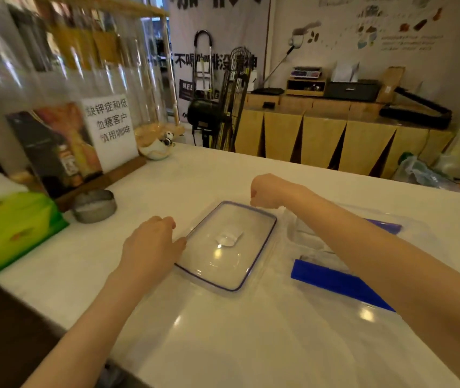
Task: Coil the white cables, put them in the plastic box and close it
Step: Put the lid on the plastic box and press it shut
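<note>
Head view: lid (224,247) laid flat mid-counter (223,345).
Left hand (150,245): spread, thumb touching lid's left edge.
Right hand (269,191): fisted, nothing seen held, at lid's far corner.

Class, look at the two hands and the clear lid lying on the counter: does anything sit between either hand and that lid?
Nothing visible does. The left hand rests at the lid's near-left edge, thumb about touching its rim. The right hand is curled at the far corner. The open plastic box with blue clips lies beside the lid, under the right forearm.
</note>
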